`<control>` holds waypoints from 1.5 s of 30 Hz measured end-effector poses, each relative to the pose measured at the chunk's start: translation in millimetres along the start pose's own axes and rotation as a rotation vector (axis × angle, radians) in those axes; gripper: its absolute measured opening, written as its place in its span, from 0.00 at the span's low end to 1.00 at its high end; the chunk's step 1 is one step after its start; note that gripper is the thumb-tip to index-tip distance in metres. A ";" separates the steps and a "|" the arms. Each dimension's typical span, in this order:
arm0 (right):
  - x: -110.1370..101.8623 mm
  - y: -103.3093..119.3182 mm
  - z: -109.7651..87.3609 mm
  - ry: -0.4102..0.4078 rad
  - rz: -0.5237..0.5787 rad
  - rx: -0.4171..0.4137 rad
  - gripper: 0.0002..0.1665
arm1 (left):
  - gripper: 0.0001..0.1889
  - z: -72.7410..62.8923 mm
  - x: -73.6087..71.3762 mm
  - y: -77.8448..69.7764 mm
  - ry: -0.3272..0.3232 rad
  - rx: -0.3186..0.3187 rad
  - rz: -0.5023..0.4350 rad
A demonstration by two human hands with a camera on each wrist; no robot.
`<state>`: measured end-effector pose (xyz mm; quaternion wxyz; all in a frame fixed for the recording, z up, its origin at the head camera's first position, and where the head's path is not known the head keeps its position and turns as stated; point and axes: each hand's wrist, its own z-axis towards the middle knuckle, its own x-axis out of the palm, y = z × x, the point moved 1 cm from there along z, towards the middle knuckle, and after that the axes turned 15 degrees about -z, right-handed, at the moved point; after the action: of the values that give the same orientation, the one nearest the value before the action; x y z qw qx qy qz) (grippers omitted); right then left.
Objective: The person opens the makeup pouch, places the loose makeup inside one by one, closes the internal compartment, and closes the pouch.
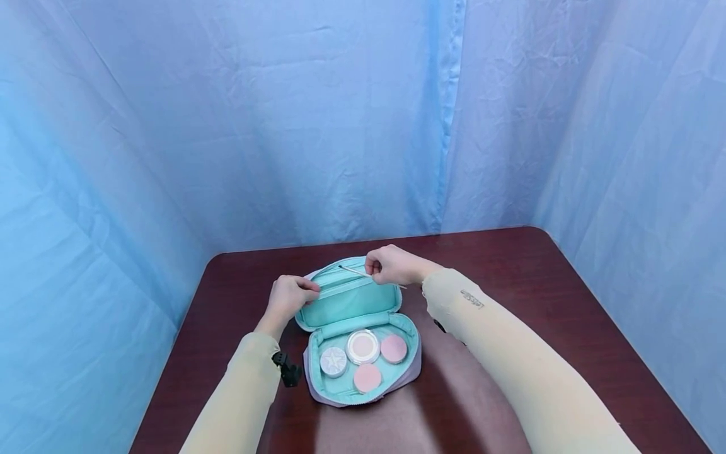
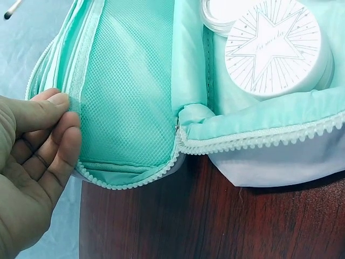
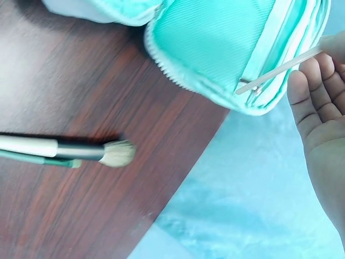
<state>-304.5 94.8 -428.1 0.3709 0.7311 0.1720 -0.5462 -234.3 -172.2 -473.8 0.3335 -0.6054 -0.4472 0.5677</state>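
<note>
The left hand pinches the far flap of the open case; the right hand pinches a thin brush over it. 4 round containers lie in the near half.

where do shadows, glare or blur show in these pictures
Head view: dark shadows on the table below the pouch, pale sheen between them; right wrist view: the larger brush looks blurred; left wrist view: the star-patterned container shows crisp printed lines.

Mint pouch lining, white starred jar, pale stick, reddish grained table, blue curtains
</note>
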 end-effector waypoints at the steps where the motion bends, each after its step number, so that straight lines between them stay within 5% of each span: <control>1: -0.5 1.8 1.6 0.002 0.003 -0.007 0.07 | 0.05 0.0 -0.2 -0.1 0.002 -0.004 -0.004; 16: -2.4 12.1 18.1 0.020 -0.004 0.002 0.07 | 0.05 -1.0 3.3 -2.1 0.036 -0.044 -0.031; 45: -1.4 28.8 37.1 -0.004 0.005 -0.005 0.08 | 0.04 -0.9 9.0 -3.8 0.070 -0.019 0.036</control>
<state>-310.9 48.7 -421.4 0.3746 0.7294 0.1706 -0.5464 -234.4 -162.3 -473.7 0.3331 -0.6361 -0.4297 0.5476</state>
